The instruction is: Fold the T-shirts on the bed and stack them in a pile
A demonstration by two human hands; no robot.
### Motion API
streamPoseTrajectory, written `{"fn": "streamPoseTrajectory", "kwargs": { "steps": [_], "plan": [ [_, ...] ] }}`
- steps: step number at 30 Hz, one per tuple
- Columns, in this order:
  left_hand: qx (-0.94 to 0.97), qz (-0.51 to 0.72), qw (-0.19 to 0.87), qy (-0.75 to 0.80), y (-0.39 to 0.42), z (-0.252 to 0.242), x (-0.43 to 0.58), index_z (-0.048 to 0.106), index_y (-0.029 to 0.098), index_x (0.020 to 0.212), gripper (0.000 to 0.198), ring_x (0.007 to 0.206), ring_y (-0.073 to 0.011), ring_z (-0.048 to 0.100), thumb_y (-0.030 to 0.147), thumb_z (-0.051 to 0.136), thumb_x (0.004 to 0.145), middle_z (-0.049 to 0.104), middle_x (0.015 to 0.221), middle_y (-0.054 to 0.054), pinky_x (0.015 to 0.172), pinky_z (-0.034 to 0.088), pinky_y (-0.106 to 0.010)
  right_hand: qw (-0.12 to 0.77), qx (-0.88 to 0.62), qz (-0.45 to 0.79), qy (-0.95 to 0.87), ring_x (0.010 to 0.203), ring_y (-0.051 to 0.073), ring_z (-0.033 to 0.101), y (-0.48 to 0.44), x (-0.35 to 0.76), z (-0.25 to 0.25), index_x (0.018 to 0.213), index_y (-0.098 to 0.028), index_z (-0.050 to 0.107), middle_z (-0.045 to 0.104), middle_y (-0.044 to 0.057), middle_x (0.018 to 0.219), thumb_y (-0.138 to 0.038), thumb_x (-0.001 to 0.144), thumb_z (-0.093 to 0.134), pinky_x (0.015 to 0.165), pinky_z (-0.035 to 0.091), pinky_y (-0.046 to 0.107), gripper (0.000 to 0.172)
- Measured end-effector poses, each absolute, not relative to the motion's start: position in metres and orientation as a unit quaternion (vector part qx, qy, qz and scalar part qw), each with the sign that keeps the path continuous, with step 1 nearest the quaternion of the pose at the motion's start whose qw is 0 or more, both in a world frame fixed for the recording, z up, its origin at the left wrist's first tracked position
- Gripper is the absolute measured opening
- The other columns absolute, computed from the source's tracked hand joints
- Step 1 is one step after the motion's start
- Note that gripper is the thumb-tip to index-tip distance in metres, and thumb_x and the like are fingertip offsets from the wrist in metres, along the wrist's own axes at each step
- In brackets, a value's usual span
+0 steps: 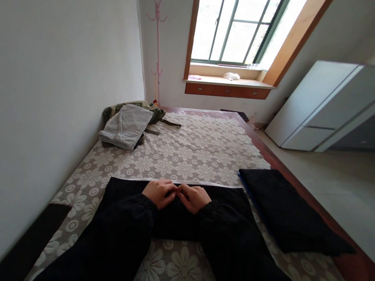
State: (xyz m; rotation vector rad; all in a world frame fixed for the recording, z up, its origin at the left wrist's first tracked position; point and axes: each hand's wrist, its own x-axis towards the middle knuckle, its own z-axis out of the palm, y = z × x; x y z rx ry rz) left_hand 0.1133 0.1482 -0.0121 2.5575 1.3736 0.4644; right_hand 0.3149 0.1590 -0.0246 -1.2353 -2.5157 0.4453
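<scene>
A black cloth (176, 225) lies flat across the patterned cover in front of me, with a thin pale strip along its far edge. Near the middle of that edge my left hand (161, 193) and my right hand (193, 198) meet, fingertips almost touching. Both hands have curled fingers that pinch the black cloth; the exact grip under the fingers is hidden. To the right lies a folded black cloth (291, 212), apart from my hands, with a bit of blue at its left edge.
A flower-patterned cover (205, 141) spreads over the bed. At its far left, a folded grey cloth (127, 125) rests on a green bag-like item with straps (157, 115). A white wall (41, 61) borders the left side. Beyond stand a pink coat rack (159, 33) and a white fridge (319, 103).
</scene>
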Motion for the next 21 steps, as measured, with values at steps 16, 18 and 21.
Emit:
{"fn": "streamPoseTrajectory", "kwargs": {
  "steps": [16,18,21],
  "plan": [
    [0.863,0.155,0.103,0.470,0.1476,-0.0112,0.1138,0.070,0.024,0.100,0.021,0.090,-0.0193,0.066,0.031,0.051,0.094,0.071,0.097,-0.003,0.079,0.048,-0.030,0.145,-0.437,0.152,-0.874,0.066,0.017,0.063,0.1583,0.3149,-0.0242,0.106,-0.022,0.064,0.069,0.000,0.075,-0.029,0.098,0.050,0.061,0.033,0.027,0.018],
    [0.862,0.154,0.105,0.472,0.1473,-0.0106,0.1139,0.070,0.024,0.100,0.022,0.090,-0.0193,0.066,0.031,0.051,0.094,0.072,0.097,-0.003,0.079,0.048,-0.030,0.145,-0.437,0.153,-0.874,0.066,0.017,0.063,0.1581,0.3149,-0.0239,0.107,-0.022,0.064,0.069,0.000,0.074,-0.029,0.098,0.050,0.061,0.033,0.027,0.018],
    [0.861,0.154,0.106,0.472,0.1473,-0.0103,0.1139,0.070,0.024,0.100,0.022,0.089,-0.0192,0.066,0.032,0.050,0.094,0.071,0.098,-0.003,0.079,0.049,-0.030,0.146,-0.435,0.155,-0.875,0.066,0.017,0.063,0.1581,0.3148,-0.0234,0.107,-0.022,0.064,0.069,0.000,0.074,-0.028,0.097,0.051,0.061,0.033,0.027,0.018]
  ]
}}
